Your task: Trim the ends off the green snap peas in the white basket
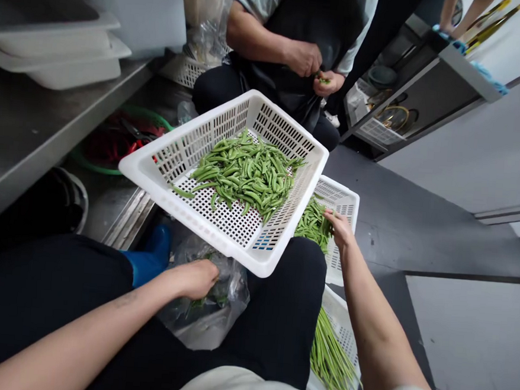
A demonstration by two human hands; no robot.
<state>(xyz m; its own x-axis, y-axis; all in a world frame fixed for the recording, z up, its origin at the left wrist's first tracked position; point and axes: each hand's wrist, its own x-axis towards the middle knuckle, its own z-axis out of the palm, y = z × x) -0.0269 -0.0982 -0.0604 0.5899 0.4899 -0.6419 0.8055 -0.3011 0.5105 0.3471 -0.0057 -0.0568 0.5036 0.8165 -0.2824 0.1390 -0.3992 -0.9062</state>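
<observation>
A large white basket (222,231) of green pea pods (248,173) is tilted in front of me, above my knee. Below its near edge, my left hand (198,278) is closed over a clear plastic bag (215,328) with green scraps in it. Whatever its curled fingers hold is hidden. To the right, my right hand (340,227) reaches into a second white basket (342,195), its fingers stretched loosely at the edge of another pile of pea pods (314,222). Those fingertips seem to touch the pods.
Long green stalks (331,360) lie in a basket by my right thigh. Opposite, a person's hands (317,71) work on a small green piece. A metal shelf (65,116) with white tubs (73,57) juts in at left, above a green basket (105,169) of red items.
</observation>
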